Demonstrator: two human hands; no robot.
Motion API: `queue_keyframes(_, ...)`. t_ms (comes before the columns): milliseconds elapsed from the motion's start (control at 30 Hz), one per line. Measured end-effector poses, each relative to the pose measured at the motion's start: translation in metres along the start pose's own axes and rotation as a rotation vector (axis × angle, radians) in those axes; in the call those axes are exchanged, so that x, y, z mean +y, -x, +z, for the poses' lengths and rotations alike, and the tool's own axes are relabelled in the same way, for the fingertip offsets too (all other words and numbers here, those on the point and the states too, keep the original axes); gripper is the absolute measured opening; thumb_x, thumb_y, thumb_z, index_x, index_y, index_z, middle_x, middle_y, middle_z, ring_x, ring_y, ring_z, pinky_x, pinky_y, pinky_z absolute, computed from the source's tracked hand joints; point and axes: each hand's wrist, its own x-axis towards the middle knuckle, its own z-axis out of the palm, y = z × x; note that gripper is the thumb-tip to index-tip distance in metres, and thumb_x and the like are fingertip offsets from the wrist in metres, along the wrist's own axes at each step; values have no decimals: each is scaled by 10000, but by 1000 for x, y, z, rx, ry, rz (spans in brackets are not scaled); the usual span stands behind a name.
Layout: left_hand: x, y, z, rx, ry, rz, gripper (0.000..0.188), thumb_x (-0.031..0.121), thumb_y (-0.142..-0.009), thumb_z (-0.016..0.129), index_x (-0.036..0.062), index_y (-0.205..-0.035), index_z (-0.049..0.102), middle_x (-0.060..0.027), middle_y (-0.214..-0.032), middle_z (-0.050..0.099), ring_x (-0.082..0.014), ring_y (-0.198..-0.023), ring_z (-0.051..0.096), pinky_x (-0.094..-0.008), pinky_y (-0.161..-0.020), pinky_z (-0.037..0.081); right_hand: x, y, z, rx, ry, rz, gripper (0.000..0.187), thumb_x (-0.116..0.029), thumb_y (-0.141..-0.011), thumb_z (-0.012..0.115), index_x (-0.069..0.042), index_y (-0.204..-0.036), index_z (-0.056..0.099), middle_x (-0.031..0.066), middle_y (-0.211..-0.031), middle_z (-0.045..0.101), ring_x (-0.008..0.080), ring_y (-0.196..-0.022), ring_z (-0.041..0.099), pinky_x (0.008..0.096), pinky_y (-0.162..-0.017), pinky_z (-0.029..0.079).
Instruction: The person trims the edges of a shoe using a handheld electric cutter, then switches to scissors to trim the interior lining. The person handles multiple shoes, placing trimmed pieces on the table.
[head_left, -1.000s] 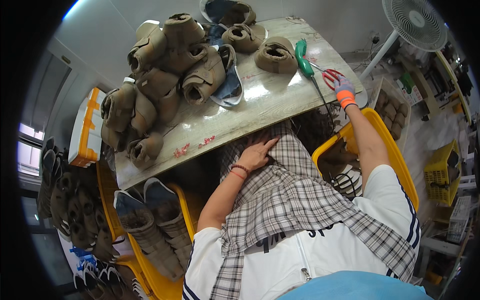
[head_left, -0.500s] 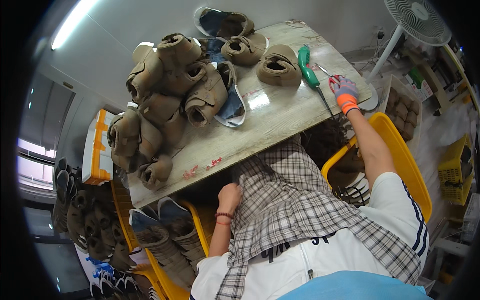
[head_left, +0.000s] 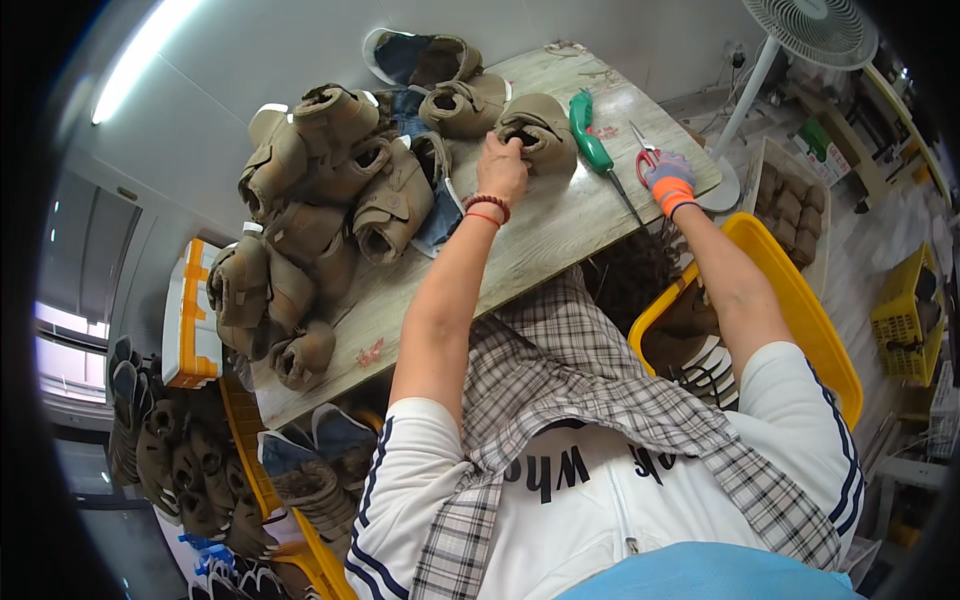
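Observation:
My bare left hand (head_left: 503,168), with a beaded bracelet at the wrist, has its fingers closed on the near edge of a brown fleece-lined boot upper (head_left: 550,125). That upper rests on the pale wood-look table (head_left: 500,240). My right hand (head_left: 670,178), in a grey and orange glove, grips the red handles of a pair of scissors (head_left: 645,152), whose blades point away to the far left. Between the hands lies a green handheld power tool (head_left: 588,135) with a black cord running off the front edge.
A pile of similar boot uppers (head_left: 325,195) covers the table's left part. A yellow bin (head_left: 800,310) holding more uppers stands at right, and stacked uppers (head_left: 320,480) sit below the table at left. A white fan (head_left: 812,30) rises behind the right corner.
My left hand has come up from my lap and forward onto the boot upper. The right hand remains at the scissors. The whole view has shifted slightly.

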Motion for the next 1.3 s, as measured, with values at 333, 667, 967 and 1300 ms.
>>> queue_keyframes(333,-59,55,-188,-143,1516,-462,204,184,-905,568,35,-1042,594,-77,-995,644,-208,-864,621,-340,-769,485,23,-27,12,-70,-288,-95,443,-404,-832,511,-10,-1010,609,266,-948,619,401,-951,590,430,-816,475)
queue_keyframes(667,-86,372,-166,5,2138,-885,324,208,-920,532,64,-1210,533,-92,-1206,575,-240,-1115,528,-444,-955,400,-47,168,-102,-228,-922,-502,377,-323,-847,582,-34,-1087,551,189,-876,635,343,-819,612,374,-721,470)
queue_keyframes(967,-37,471,-129,347,2268,-1000,266,167,-922,533,33,-1149,574,-89,-1187,586,-224,-1123,522,-381,-1016,382,-157,290,-127,-375,-150,-1220,341,-399,-851,564,-137,-1066,611,62,-886,641,237,-843,623,337,-692,508)
queue_keyframes(1300,-37,494,-99,506,2156,-996,348,229,-931,522,68,-1239,514,-59,-1245,545,-220,-1172,483,-405,-1046,344,-146,289,-118,-373,-148,-1236,328,-383,-830,603,-141,-1051,602,52,-859,618,222,-819,608,331,-662,498)
